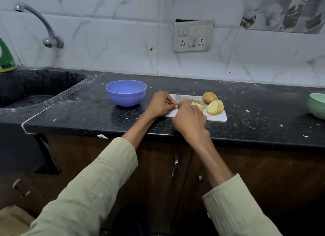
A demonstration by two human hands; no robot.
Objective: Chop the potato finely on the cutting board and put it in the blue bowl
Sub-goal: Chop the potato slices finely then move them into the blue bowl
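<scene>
No writing legible; right hand (189, 120) grips knife (178, 98) over cutting board (217, 117)

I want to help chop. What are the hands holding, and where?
The right hand grips the knife by its hidden handle. The left hand seems to pinch something too small to tell.

A black speckled stone bench (246, 112) runs under the hands, littered with pale scraps, and dips into a dark sink (35, 91) well off to the left hand's side. Behind the hands rises a white marble-look tiled wall (123, 42) with a curved steel tap (40, 26) over the sink and a grubby switch-and-socket plate (192, 36) straight beyond. Below the hands, dark wooden cupboard doors (158, 165) carry metal handles.
</scene>
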